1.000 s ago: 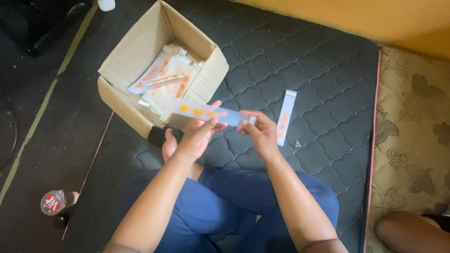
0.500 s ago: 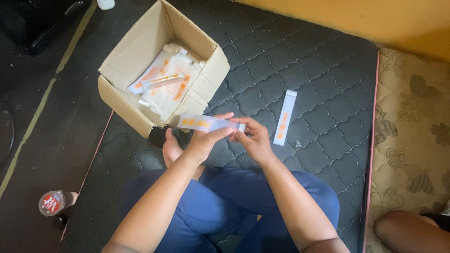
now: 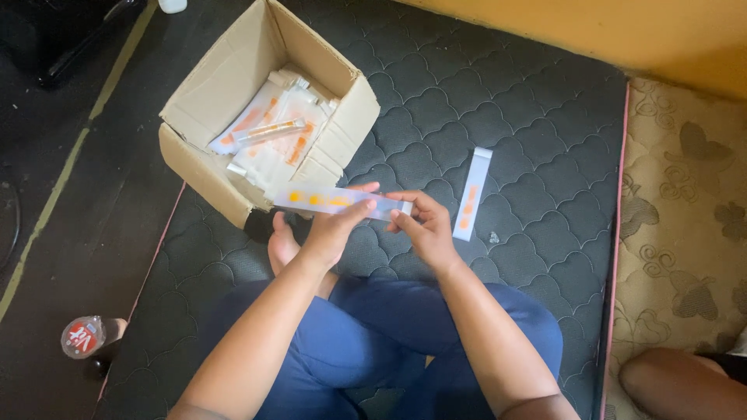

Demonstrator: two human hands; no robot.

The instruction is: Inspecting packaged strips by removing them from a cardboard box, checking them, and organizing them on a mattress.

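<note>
the left hand (image 3: 331,229) and the right hand (image 3: 424,229) each have their fingers closed on a long thin clear plastic packet with orange spots (image 3: 334,201), held flat above the dark quilted mattress (image 3: 545,117). just beside lies a white and orange strip (image 3: 472,193). farther off, an open brown cardboard box (image 3: 226,85) holds more packets.
</note>
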